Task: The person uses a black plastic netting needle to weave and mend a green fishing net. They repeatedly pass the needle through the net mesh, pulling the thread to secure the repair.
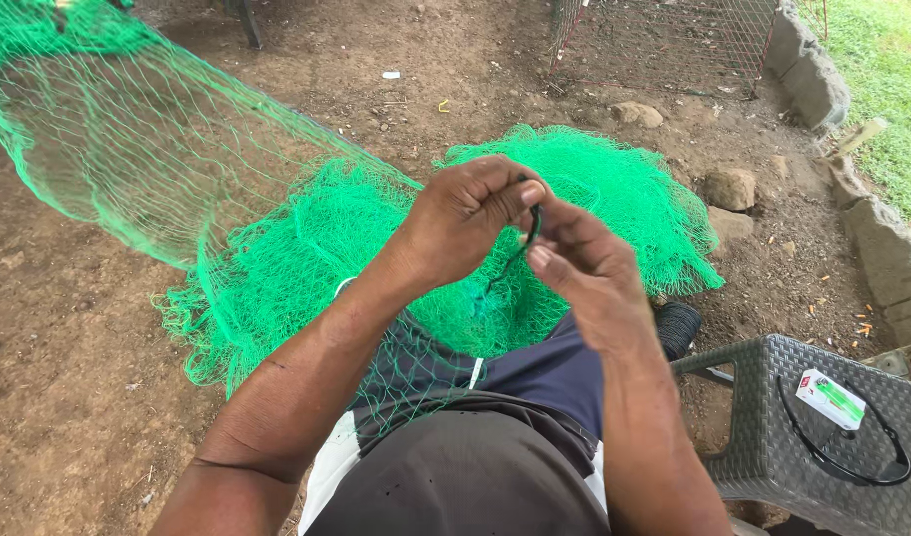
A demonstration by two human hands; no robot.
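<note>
- One green net [306, 248], stretched from upper left and heaped on the dirt, draped over the lap for reach.
- Left hand [465, 223] curled shut, pinching a dark cord [531, 230].
- Right hand [589, 273] fingers pinched on the same cord, possibly knotting.
- One wicker stool [773, 427] at right, bearing one small packet [830, 397].

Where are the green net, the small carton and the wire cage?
green net [306, 248], head view, on the bunched heap on the ground.
small carton [830, 398], head view, on its top face, lying on the woven stool.
wire cage [664, 40], head view, on its mesh side.
</note>
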